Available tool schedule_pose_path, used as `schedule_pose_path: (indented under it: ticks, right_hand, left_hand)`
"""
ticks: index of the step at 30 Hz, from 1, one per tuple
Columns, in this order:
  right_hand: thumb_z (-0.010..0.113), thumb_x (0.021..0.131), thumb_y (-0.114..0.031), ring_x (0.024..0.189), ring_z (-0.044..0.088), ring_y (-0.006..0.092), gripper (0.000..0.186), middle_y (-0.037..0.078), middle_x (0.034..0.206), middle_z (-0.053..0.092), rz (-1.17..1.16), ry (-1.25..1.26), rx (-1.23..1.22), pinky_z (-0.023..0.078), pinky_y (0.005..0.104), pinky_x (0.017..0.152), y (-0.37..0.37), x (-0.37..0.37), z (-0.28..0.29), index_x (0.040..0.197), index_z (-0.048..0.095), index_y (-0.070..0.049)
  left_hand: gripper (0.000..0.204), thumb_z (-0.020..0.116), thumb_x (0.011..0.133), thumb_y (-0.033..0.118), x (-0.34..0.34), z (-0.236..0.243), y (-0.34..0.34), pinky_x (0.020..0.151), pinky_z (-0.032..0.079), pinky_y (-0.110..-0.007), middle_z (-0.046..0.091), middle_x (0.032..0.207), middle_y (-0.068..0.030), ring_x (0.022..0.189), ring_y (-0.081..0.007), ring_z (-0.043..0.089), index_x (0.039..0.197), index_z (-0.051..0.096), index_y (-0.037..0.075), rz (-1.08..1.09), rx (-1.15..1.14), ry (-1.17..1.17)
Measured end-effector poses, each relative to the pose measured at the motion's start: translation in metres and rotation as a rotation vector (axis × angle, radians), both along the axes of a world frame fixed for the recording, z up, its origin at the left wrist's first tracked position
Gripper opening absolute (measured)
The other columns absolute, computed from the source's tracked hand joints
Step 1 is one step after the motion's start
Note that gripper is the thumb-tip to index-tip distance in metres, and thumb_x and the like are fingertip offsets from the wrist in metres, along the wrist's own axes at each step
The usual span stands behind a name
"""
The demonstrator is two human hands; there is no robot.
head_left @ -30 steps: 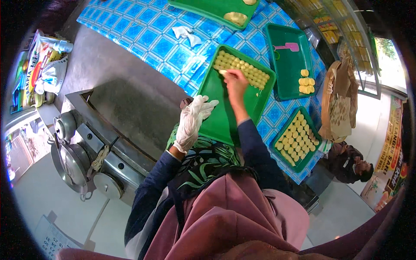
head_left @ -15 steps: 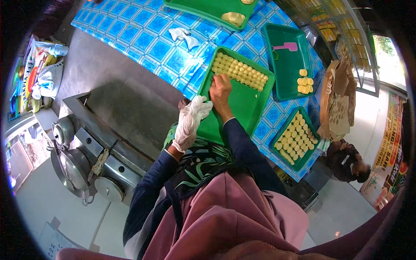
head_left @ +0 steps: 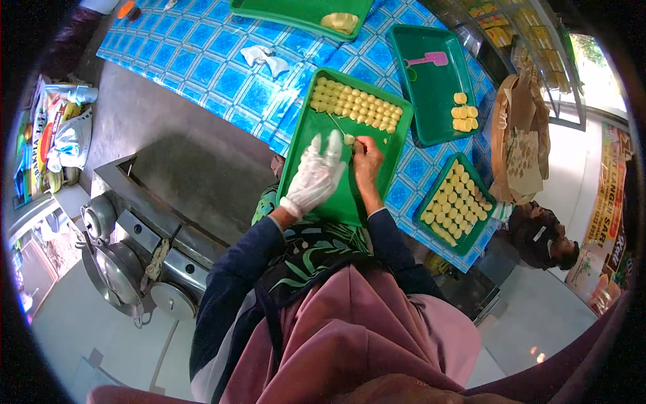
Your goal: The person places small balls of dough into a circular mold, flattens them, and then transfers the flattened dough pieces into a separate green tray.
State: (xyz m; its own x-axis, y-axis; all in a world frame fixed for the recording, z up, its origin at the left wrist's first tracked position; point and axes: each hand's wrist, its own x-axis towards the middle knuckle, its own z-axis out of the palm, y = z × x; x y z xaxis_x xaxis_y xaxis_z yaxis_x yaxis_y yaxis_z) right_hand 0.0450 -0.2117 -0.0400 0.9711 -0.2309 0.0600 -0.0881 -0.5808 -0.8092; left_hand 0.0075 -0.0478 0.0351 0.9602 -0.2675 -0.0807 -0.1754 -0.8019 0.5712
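Note:
My gloved left hand (head_left: 316, 172) has its fingers stretched out over the near left part of the green tray (head_left: 289, 168). My bare right hand (head_left: 366, 161) is closed beside it, its fingertips at a small pale lump (head_left: 348, 139) on the end of a thin stick-like tool (head_left: 333, 120); what exactly it grips is unclear. Rows of small yellow dough balls (head_left: 354, 101) fill the tray's far end. To the right lies a smaller tray (head_left: 424, 219) of yellow pieces, and beyond it a tray (head_left: 426, 94) with a pink scraper (head_left: 429, 59) and several yellow pieces.
Another tray (head_left: 269, 12) with dough sits at the back of the checked table (head_left: 215, 74). A stove (head_left: 138, 229) with pots (head_left: 111, 269) is at left. At right are cardboard (head_left: 511, 135), a glass cabinet (head_left: 505, 20) and another person (head_left: 538, 236).
My right hand went from the dough rows toward the near left, then moved right, where the thin tool now shows. My left glove has turned, fingers now spread over the tray.

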Motion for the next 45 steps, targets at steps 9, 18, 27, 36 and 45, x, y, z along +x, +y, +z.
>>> schedule_pose_path:
  ticks: [9, 18, 27, 36, 45]
  right_hand:
    - [0.078, 0.084, -0.009, 0.074, 0.063, 0.0343, 0.026, 0.015, 0.085, 0.062, 0.173, -0.178, -0.31, 0.05, 0.0446, 0.064, 0.006, 0.013, 0.021, 0.109, 0.074, -0.009]
    - [0.072, 0.082, -0.002, 0.077, 0.065, 0.037, 0.015, 0.018, 0.081, 0.065, 0.211, 0.055, 0.002, 0.051, 0.0457, 0.067, 0.007, 0.0, 0.029, 0.097, 0.069, -0.003]
    - [0.067, 0.069, 0.01, 0.091, 0.057, 0.0337, 0.039, 0.011, 0.095, 0.052, 0.503, -0.161, -0.682, 0.047, 0.0459, 0.071, -0.023, -0.006, 0.038, 0.103, 0.073, -0.007]
    - [0.059, 0.082, 0.01, 0.13, 0.044, 0.0445, 0.071, 0.027, 0.148, 0.04, 0.461, -0.538, -0.792, 0.037, 0.0596, 0.097, 0.018, 0.071, 0.028, 0.148, 0.053, -0.015]
    - [0.052, 0.094, -0.004, 0.139, 0.037, 0.0478, 0.068, 0.031, 0.159, 0.029, 0.502, -0.525, -0.788, 0.031, 0.0637, 0.105, 0.025, 0.069, 0.008, 0.159, 0.037, -0.02]
  left_hand:
    - [0.071, 0.06, 0.098, 0.022, -0.006, -0.001, -0.009, 0.11, 0.035, -0.068, 0.033, 0.158, -0.0291, 0.135, -0.063, 0.037, 0.156, 0.028, -0.005, 0.001, 0.044, -0.136]
    - [0.076, 0.062, 0.098, 0.03, -0.011, 0.005, -0.007, 0.104, 0.044, -0.066, 0.031, 0.163, -0.0221, 0.139, -0.0612, 0.035, 0.157, 0.029, -0.005, -0.075, 0.309, -0.194]
    - [0.07, 0.059, 0.097, 0.031, 0.005, 0.002, -0.017, 0.112, 0.035, -0.068, 0.033, 0.164, -0.0181, 0.145, -0.053, 0.033, 0.158, 0.037, 0.006, -0.152, 0.213, -0.131]
    - [0.071, 0.059, 0.099, 0.018, -0.035, -0.013, 0.017, 0.112, 0.038, -0.06, 0.039, 0.15, -0.0392, 0.137, -0.0574, 0.04, 0.159, 0.027, 0.001, 0.072, -0.032, -0.119]
    - [0.073, 0.061, 0.098, 0.018, -0.044, -0.01, 0.024, 0.112, 0.039, -0.058, 0.037, 0.155, -0.035, 0.14, -0.0562, 0.038, 0.161, 0.026, 0.004, 0.07, -0.113, -0.066]
